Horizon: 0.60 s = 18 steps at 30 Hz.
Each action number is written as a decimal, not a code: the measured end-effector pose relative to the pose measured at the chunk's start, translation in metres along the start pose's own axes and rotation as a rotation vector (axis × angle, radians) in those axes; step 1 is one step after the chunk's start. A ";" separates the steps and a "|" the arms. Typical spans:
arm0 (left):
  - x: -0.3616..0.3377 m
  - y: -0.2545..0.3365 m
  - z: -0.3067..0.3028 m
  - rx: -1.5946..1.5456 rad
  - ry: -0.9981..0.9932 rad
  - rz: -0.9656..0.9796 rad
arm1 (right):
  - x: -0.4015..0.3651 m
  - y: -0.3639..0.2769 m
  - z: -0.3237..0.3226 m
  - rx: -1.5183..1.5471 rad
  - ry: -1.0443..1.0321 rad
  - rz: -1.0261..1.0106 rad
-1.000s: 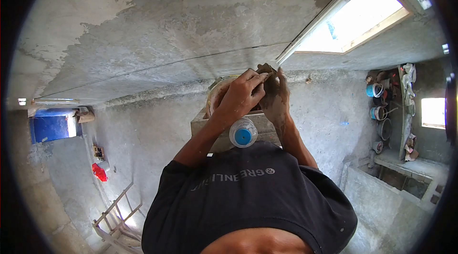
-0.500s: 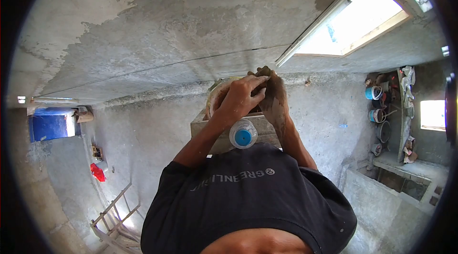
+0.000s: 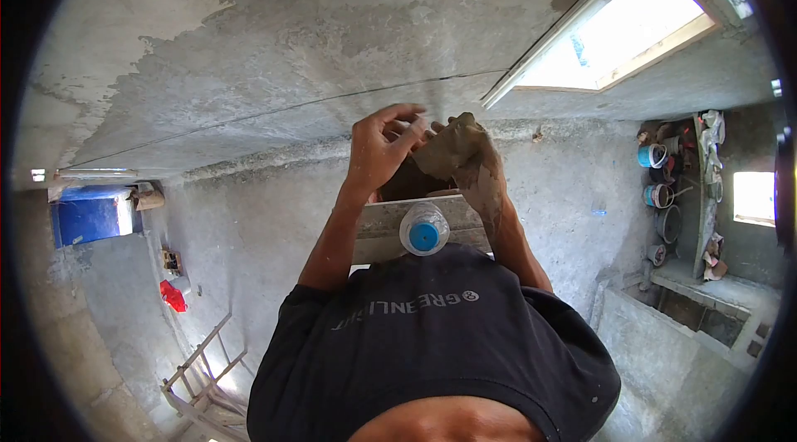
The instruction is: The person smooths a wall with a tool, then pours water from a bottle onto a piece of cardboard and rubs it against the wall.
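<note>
My left hand (image 3: 382, 147) is raised with loosely curved fingers, the fingertips blurred, and no object shows in it. Close beside it, my right hand (image 3: 483, 180) is smeared with grey-brown paste up to the wrist. A lump of wet mortar (image 3: 448, 151) sits in that hand and hides most of its fingers. Below both hands is a dark opening with brownish material (image 3: 413, 182), its container mostly covered by my arms. A wooden board stand (image 3: 378, 222) lies nearer my body. In front of my chest shows a clear plastic bottle with a blue cap (image 3: 424, 234).
A concrete wall (image 3: 315, 68) with damp patches rises ahead, with a bright window opening (image 3: 639, 23) at upper right. Several buckets (image 3: 656, 156) line the right side. A wooden ladder-like frame (image 3: 203, 376) stands lower left, near a red item (image 3: 173, 297).
My left hand has drawn away from my right hand to the left and turned upward. The mortar lump in my right hand now shows more plainly, as does the dark opening below.
</note>
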<state>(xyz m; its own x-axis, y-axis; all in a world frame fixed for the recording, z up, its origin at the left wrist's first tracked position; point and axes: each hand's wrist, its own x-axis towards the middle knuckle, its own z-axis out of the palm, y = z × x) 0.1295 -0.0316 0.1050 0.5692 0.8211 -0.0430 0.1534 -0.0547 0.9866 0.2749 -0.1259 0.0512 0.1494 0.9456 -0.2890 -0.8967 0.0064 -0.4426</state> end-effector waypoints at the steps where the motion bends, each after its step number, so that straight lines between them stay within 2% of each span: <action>1: -0.001 0.000 -0.001 0.149 0.149 0.087 | 0.000 0.000 0.001 -0.068 0.024 -0.004; 3: -0.004 -0.013 0.000 0.213 0.140 0.089 | 0.001 0.001 0.003 -0.137 0.046 -0.004; 6: -0.007 -0.023 0.004 0.369 -0.020 0.044 | 0.003 0.001 -0.005 -0.188 -0.004 0.026; 8: -0.009 -0.022 0.008 0.346 -0.013 0.064 | 0.008 0.006 -0.016 -0.517 -0.052 -0.084; 9: -0.009 -0.022 0.009 0.325 -0.006 0.086 | 0.005 0.006 -0.016 -0.518 -0.052 -0.084; 11: -0.008 -0.025 0.011 0.315 0.004 0.079 | -0.005 0.005 -0.008 -0.740 0.002 -0.225; 12: -0.008 -0.026 0.011 0.306 0.013 0.072 | -0.005 0.005 -0.003 -0.740 0.002 -0.223; 14: -0.007 -0.028 0.011 0.335 0.030 0.064 | -0.001 0.004 0.004 -0.444 0.118 -0.068; 18: -0.005 -0.032 0.008 0.336 0.057 0.054 | 0.004 0.002 -0.004 -0.662 0.050 -0.104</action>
